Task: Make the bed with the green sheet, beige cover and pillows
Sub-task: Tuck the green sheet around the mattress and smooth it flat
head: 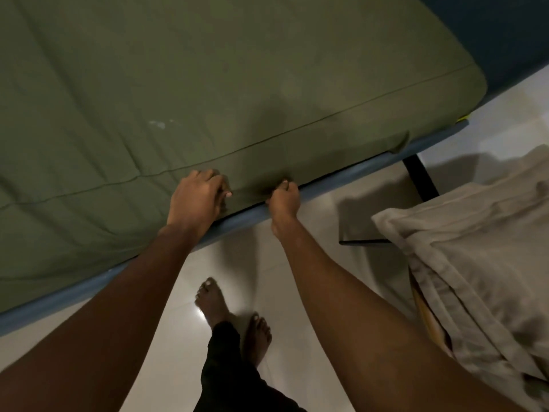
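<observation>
Bed edge (341, 177): green sheet (178, 84) hem in left hand (196, 200), right hand (285, 198) grip.

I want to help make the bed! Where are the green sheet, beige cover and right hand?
green sheet (208, 69): head view, flat top area.
beige cover (481, 233): head view, middle of the pile.
right hand (283, 197): head view, back of hand gripping the sheet edge.

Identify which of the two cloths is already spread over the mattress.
The green sheet, stretched across the bed. The beige cover lies bunched in a heap off to the right, beside the bed.
</observation>
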